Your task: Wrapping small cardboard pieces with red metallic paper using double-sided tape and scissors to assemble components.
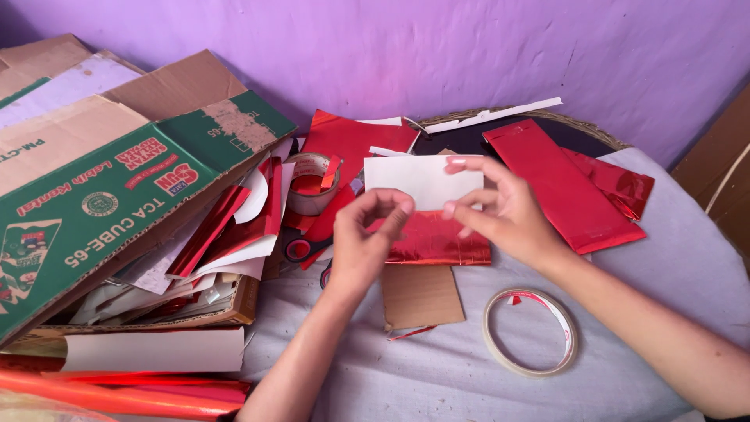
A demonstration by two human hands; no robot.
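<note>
1. Head view: left hand and right hand, both pinched on a red foil sheet with white backing, held above the desk.
2. Risk: thin foil may crease or tear under uneven pull.

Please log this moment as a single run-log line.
left hand: pinching red foil piece | right hand: holding its white backing | nearby: tape ring, cardboard piece, scissors

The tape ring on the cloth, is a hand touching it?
Apart. The head view shows the tape ring lying alone on the cloth, with both hands raised higher up at the red-and-white sheet.
</note>
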